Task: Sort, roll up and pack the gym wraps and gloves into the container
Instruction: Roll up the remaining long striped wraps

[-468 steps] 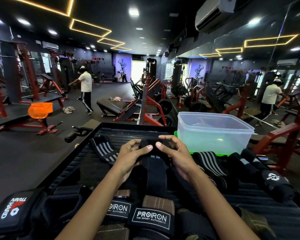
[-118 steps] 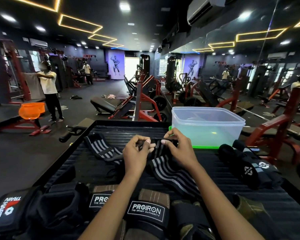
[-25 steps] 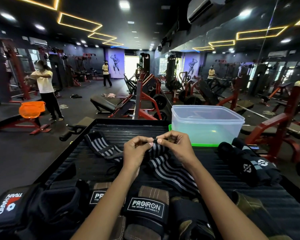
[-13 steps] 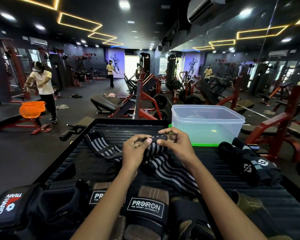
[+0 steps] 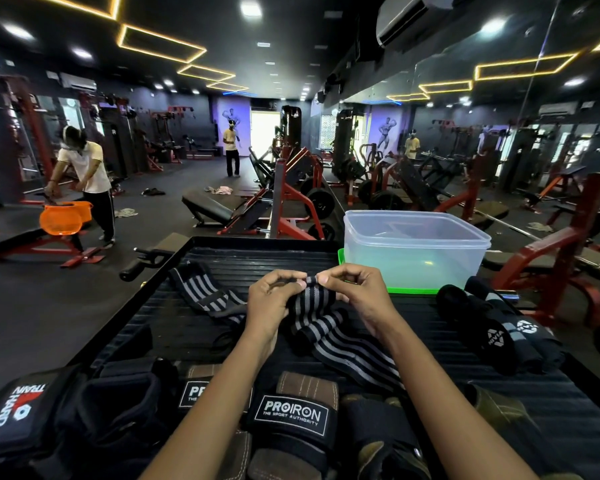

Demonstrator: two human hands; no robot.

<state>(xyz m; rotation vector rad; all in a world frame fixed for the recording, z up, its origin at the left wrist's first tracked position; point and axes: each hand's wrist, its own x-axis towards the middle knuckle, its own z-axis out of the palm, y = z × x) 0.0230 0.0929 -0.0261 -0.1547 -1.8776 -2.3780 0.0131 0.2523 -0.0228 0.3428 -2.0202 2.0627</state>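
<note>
My left hand and my right hand both pinch the far end of a black wrap with grey stripes, curling it over; its long tail trails toward me on the black ribbed tray. A second striped wrap lies flat to the left. The clear plastic container stands at the tray's far right on a green lid. Black gloves with PROIRON labels lie near me, and a TRAIN HARD glove sits at the near left.
Rolled black Nivia wraps rest at the tray's right edge. A black handle sticks out past the tray's left corner. Red gym machines stand beyond. A person by an orange basket works at the left.
My fingers have folded the striped wrap's end over and brought it together between both hands. The person at the left has bent toward the orange basket.
</note>
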